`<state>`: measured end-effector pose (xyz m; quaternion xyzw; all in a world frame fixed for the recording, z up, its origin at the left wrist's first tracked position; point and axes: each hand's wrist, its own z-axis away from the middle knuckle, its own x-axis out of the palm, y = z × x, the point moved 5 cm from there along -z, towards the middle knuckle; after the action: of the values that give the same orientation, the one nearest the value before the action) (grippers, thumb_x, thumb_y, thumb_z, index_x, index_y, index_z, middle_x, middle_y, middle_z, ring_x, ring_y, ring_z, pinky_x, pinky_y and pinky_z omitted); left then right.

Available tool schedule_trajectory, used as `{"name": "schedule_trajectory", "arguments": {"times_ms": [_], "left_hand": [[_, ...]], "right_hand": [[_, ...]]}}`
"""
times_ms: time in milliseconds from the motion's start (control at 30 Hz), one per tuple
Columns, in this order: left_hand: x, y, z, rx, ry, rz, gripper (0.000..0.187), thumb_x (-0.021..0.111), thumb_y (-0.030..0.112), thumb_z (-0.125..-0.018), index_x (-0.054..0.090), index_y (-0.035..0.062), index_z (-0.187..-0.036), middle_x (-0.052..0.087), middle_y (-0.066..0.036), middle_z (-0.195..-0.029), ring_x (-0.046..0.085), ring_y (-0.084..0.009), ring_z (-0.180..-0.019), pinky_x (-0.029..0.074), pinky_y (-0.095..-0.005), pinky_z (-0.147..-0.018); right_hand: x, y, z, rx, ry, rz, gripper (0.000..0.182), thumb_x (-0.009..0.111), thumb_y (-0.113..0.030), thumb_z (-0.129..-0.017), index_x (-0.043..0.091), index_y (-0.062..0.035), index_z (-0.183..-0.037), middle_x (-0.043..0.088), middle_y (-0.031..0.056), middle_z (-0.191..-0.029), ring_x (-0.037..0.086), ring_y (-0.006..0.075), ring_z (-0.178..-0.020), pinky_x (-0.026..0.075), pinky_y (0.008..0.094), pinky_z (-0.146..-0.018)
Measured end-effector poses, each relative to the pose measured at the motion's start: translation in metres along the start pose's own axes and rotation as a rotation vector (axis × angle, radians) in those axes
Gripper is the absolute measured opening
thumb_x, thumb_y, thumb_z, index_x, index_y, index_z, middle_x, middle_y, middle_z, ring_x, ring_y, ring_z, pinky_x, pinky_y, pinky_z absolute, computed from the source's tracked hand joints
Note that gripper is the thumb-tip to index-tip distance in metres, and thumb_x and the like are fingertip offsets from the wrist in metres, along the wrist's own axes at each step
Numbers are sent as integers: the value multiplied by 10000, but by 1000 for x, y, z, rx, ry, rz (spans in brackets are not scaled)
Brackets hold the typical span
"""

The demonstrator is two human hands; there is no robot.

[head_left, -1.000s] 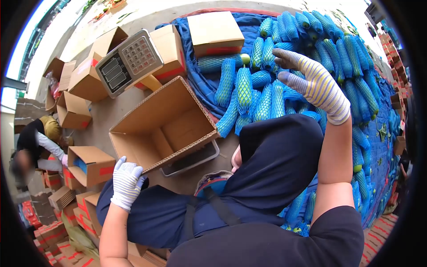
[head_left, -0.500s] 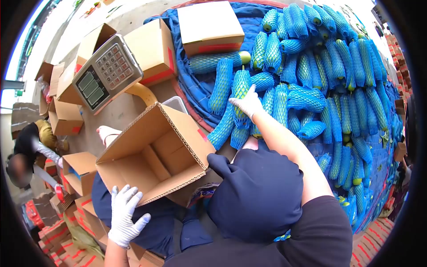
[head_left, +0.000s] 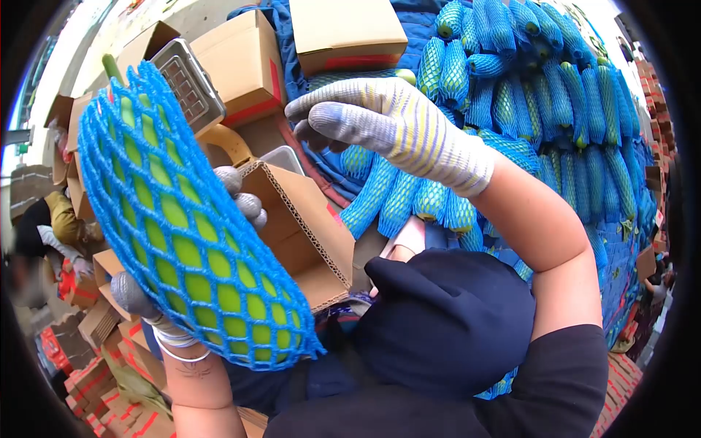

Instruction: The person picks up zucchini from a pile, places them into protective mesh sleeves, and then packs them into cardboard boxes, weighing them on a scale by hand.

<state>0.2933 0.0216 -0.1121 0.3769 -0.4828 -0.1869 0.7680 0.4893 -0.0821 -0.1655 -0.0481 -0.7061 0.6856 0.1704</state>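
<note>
A green, elongated fruit or vegetable in a blue foam net (head_left: pixel 197 233) hangs close to the camera at the left. Wrapped round it from beneath is my left hand (head_left: pixel 244 197), gloved in grey, its palm hidden behind the net. My right hand (head_left: pixel 394 124), in a striped glove, is raised at the upper centre with fingers bent forward and a gap below the thumb. It holds nothing visible. Behind the netted piece stands an open cardboard box (head_left: pixel 310 212), its inside partly covered from view.
Many netted pieces (head_left: pixel 562 102) lie in rows on blue cloth at the right. A closed carton (head_left: pixel 347 33) stands at the top, near a scale display (head_left: pixel 191 84). Another person (head_left: pixel 62 226) works at the far left among cartons.
My left hand has risen and now holds a netted piece up close. My right hand has left the pile and moved up and left. The scale display is now partly covered.
</note>
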Motion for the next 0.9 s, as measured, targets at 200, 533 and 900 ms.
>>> {"name": "schedule_trajectory", "arguments": {"times_ms": [200, 533, 900], "left_hand": [[-72, 34, 53, 149, 191, -843, 1010, 892, 382, -652, 338, 88, -1444, 481, -78, -1287, 519, -253, -1190, 453, -401, -1029], [-120, -131, 13, -632, -592, -1742, 742, 728, 282, -768, 418, 12, -1386, 547, -286, -1240, 518, -449, -1158, 423, -460, -1006], [-35, -59, 34, -48, 104, -75, 1096, 788, 511, -755, 166, 52, -1533, 361, -196, -1486, 462, -342, -1305, 342, -491, -1120]], "right_hand": [[-70, 206, -49, -148, -709, 1935, 301, 608, -204, -824, 622, -119, -1113, 625, 91, -1090, 587, 269, -1089, 460, 428, -944], [-89, 207, -51, 81, -857, 1873, 509, 812, -338, -665, 655, -92, -1083, 679, 113, -1021, 648, 274, -1022, 450, 394, -974], [36, -20, 13, -117, -221, 144, 564, 563, -488, -954, 562, -15, -1262, 632, 167, -1144, 597, 223, -1100, 434, 348, -999]]}}
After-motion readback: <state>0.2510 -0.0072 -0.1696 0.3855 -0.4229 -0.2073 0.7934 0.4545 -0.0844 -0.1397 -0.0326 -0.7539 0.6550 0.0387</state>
